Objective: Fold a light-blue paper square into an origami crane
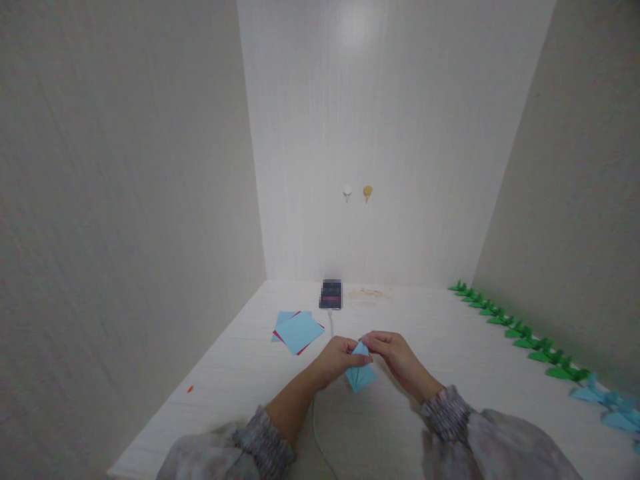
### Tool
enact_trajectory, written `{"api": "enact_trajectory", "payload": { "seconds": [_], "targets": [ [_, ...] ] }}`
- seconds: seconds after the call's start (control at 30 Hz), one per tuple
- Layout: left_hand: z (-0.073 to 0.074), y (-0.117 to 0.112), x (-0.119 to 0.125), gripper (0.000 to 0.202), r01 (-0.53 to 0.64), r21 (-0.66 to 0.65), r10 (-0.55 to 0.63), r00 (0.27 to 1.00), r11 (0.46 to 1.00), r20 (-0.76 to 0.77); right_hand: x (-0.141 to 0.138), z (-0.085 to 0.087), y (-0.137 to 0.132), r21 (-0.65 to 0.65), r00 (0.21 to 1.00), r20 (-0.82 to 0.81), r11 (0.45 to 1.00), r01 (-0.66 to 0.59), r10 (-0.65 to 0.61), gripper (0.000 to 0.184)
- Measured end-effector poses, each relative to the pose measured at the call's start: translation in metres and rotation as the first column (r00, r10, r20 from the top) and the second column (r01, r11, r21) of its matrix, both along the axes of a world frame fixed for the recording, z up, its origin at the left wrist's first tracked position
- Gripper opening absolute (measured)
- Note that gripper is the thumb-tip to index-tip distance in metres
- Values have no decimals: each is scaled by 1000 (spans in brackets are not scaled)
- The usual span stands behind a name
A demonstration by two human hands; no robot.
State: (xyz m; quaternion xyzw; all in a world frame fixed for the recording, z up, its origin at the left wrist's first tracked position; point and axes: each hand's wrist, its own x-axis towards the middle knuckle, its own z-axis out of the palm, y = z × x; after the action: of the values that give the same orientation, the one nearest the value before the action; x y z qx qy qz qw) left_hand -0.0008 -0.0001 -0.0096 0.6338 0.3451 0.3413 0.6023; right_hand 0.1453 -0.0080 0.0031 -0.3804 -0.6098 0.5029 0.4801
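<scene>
Thumb and fingers of the left hand (pixel 334 360) are pinched on a folded light-blue paper (pixel 360 379) over the bench (pixel 235 407), the thumb hiding part of it; the right hand (pixel 395 351) grips its upper tip. A white cable (pixel 321 445) passes behind the left wrist to a phone (pixel 331 295). Left of the phone overlap blue and red sheets (pixel 300 331); along the right wall run green folded figures (pixel 563 371), then light-blue ones (pixel 620 420) nearer.

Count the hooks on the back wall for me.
2: a white hook and, just right of it, a yellowish hook, both on the lower part of the back wall. None seems hidden.
</scene>
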Motion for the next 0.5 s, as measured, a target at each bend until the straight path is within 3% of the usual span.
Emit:
{"api": "enact_trajectory", "payload": {
  "seconds": [0.2,0.5],
  "targets": [
    [-1,1,0,31,-5,-11,5,1000,1000,-23,0,-1,0,7,1000,-25,1000,4,-4,24],
    [2,-1,0,23,3,-16,-4,997,1000,-82,-1,0,1,16,989,72,991,130,-130,25]
  ]
}}
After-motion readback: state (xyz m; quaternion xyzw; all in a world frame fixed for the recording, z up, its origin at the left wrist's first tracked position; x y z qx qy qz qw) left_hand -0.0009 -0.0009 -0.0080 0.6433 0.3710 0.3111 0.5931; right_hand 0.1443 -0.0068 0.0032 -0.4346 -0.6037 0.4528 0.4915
